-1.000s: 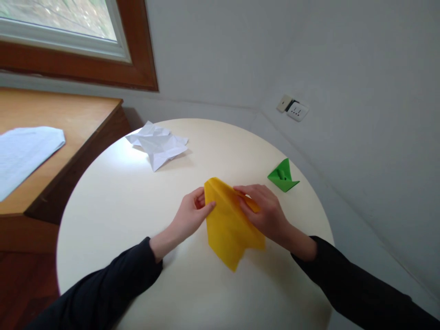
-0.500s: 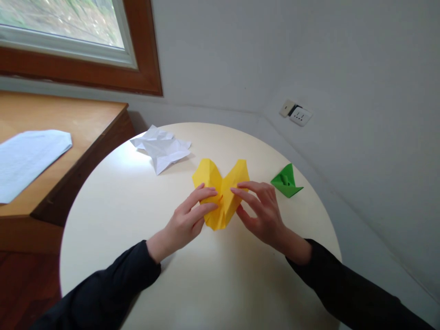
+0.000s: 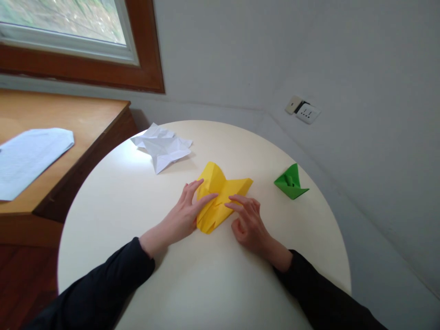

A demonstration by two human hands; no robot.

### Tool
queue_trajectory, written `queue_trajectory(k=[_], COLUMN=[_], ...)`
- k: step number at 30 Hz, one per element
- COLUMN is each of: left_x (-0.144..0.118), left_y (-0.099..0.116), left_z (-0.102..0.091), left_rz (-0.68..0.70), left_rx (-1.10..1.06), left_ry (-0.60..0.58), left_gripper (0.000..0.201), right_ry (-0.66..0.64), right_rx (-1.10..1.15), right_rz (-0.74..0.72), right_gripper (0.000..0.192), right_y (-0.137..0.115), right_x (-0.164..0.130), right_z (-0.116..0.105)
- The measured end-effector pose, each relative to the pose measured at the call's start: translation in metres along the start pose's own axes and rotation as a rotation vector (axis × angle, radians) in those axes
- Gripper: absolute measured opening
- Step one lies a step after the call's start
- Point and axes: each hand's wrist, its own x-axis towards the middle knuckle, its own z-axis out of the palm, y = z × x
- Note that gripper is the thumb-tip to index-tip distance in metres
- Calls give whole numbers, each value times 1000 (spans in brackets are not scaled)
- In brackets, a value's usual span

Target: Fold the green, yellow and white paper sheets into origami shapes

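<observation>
Indoors, yellow paper [image 3: 225, 189] over round white table [image 3: 206, 284], pale wall [image 3: 220, 55] beyond.

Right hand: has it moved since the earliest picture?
Yes. Judged against the right rim of the round table, the right hand has shifted left, farther from that rim.

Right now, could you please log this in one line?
left hand, right hand: on yellow paper; green paper: right; white paper: far left
</observation>
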Motion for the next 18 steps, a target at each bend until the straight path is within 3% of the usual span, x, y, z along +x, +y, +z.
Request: queue_trajectory(k=[4, 8, 11, 14, 16, 18], left_x=[-4, -6, -1, 7, 11, 13], left_y=[-8, -16, -20, -20, -18, -15], left_z=[-3, -17, -31, -43, -49, -51], left_rz=[-87, -254, -379, -602, -733, -825], left_rx=[-73, -355, -700, -1312, -1609, -1756], left_ry=[-61, -157, 8, 352, 452, 507], left_gripper=[70, 75, 74, 73, 66, 62], right_ry=[155, 461, 673, 780, 820, 827], right_rx=[115, 552, 1037, 1355, 1452, 1507], right_rz=[117, 426, 758, 1056, 1153, 1171], right_gripper=[49, 42, 36, 34, 36, 40], right_y=[7, 14, 17, 20, 20, 19], right_x=[0, 3, 9, 15, 17, 18], right_z=[-2, -4, -10, -17, -19, -20])
